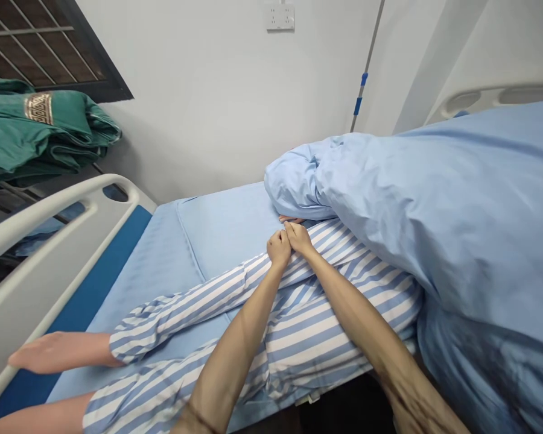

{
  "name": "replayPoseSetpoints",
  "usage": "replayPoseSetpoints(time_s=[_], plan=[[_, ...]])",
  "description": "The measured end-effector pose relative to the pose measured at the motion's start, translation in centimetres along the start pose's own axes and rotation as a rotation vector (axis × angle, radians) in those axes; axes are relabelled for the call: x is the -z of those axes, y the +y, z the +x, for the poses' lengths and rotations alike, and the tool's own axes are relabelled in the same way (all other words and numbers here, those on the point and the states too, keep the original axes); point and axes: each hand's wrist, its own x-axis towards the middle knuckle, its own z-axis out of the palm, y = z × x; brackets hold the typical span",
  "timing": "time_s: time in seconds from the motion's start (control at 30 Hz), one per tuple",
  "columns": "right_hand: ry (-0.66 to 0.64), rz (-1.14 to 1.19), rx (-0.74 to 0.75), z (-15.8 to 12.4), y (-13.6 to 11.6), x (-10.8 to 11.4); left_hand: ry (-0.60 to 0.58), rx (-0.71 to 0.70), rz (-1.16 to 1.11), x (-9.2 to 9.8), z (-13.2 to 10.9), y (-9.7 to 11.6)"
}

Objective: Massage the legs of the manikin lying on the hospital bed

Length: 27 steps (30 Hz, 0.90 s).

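My bare left hand (279,248) and right hand (298,238) side by side, touching each other, fingers curled on blue-and-white striped cotton pyjama top (339,313). Top rumpled, worn by person lying on bed, stripes running diagonally, just below pale-blue cotton duvet (434,211). Lying person's fingers (290,219) showing under duvet edge, just beyond my hands.

The left hand (279,248) and right hand (297,237) reach forward side by side — touching. Both curl downward — fingers loosely bent.
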Motion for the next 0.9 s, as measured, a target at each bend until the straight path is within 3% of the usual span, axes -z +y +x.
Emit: replayPoseSetpoints(time_s=[0.13,0.3,0.4,0.63,0.9], plan=[[0.084,0.236,-0.037,0.3,0.4,0.0,-0.041,-0.003,-0.068,-0.5,0.7,0.7],[0.123,0.382,-0.059,0.4,0.3,0.5,0.031,0.068,-0.090,-1.8,1.0,1.7],[0.107,0.270,-0.062,0.2,0.1,0.8,0.017,0.033,-0.003,-2.0,0.7,1.5],[-0.068,-0.205,0.048,0.5,-0.9,2.7,-0.004,-0.001,0.090,-1.8,0.4,1.0],[-0.016,0.153,-0.001,1.0,1.0,2.1,-0.009,-0.028,0.048,-1.8,0.2,1.5]])
